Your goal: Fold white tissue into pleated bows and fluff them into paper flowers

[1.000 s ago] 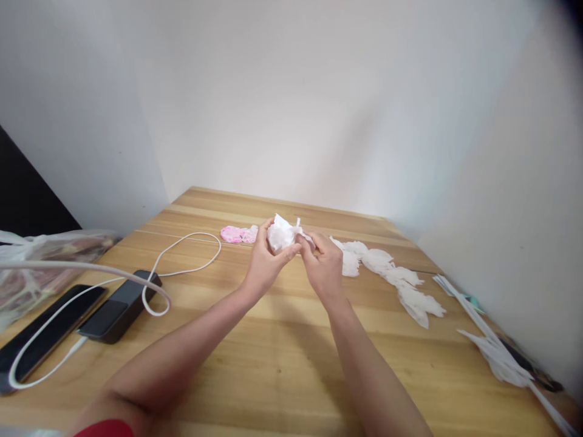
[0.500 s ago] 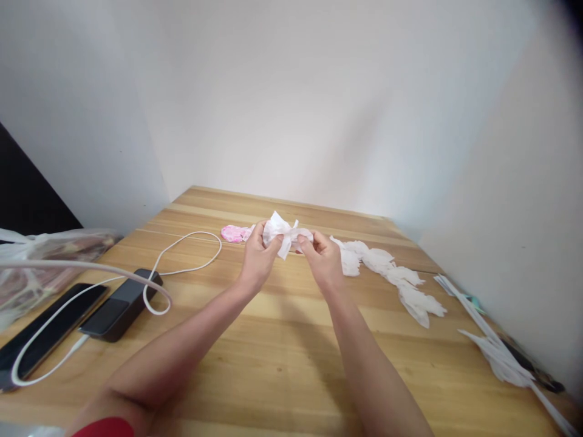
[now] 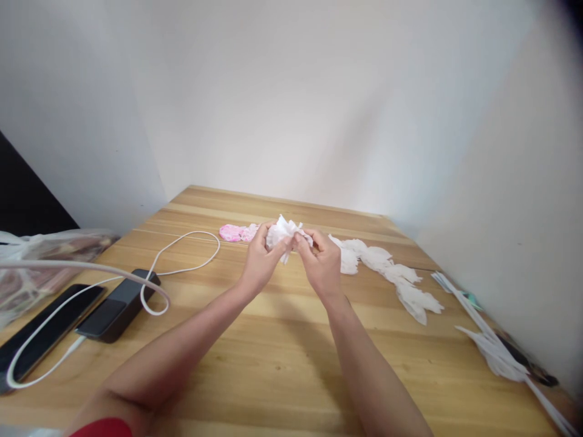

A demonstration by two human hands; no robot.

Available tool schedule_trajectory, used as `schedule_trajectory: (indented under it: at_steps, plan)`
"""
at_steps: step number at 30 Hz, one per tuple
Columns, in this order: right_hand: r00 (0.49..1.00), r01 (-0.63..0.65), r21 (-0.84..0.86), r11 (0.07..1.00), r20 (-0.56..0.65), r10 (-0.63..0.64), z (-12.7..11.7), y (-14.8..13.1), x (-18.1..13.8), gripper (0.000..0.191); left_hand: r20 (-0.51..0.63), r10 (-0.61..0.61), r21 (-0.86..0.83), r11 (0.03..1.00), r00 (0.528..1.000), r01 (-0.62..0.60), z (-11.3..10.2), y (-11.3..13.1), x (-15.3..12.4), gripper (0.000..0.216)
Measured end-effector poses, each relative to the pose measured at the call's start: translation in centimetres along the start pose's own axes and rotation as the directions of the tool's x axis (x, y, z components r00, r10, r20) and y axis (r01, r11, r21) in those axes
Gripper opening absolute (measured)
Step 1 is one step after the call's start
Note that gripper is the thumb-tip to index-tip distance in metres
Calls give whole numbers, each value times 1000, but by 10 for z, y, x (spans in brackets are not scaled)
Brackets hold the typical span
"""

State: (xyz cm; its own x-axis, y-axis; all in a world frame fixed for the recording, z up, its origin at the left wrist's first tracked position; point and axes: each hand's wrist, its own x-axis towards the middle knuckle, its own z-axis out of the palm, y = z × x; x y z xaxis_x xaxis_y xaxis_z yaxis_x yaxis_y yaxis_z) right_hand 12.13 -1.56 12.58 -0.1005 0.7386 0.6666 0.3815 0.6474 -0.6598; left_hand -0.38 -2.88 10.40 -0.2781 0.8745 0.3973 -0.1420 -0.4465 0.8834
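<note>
Above the wooden table, a ruffled white tissue paper flower (image 3: 283, 230) is pinched between both hands. My left hand (image 3: 263, 258) grips its left side, thumb pressed toward the centre. On the other side my right hand (image 3: 320, 258) pinches the paper, its thumb close to the left thumb. The fingers behind the flower are partly hidden. Just past the left hand lie pink paper pieces (image 3: 231, 232). To the right of the right hand, several white crinkled paper pieces (image 3: 376, 258) stretch in a row along the tabletop.
On the left of the wooden table (image 3: 273, 376) are a black phone (image 3: 54, 328), a dark box-shaped device (image 3: 113, 309) and a looped white cable (image 3: 182, 238). A clear plastic bag (image 3: 45, 261) sits at the left edge. White strips (image 3: 487, 328) lie along the right edge by the wall.
My hands have come closer together, thumbs nearly meeting. The white paper between them is more bunched and upright, where before it was spread wider like a bow.
</note>
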Motion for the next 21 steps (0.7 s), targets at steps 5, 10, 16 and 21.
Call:
schedule_trajectory:
  at_steps: [5,10,16,21]
  plan:
    - [993,-119,106,987,23,117,1,7,2,22,-5,-73,-112,991,997,72,-5,-12,4,20]
    - [955,-295,385,874,94,281,4,15,5,24,28,-119,-267,956,992,122,-4,-10,5,17]
    - [907,-413,527,743,166,386,9,15,7,25,43,-176,-350,919,983,180,-2,-3,6,18]
    - [956,-293,472,832,124,267,3,10,7,20,-14,-154,-314,939,988,142,-3,-7,6,15]
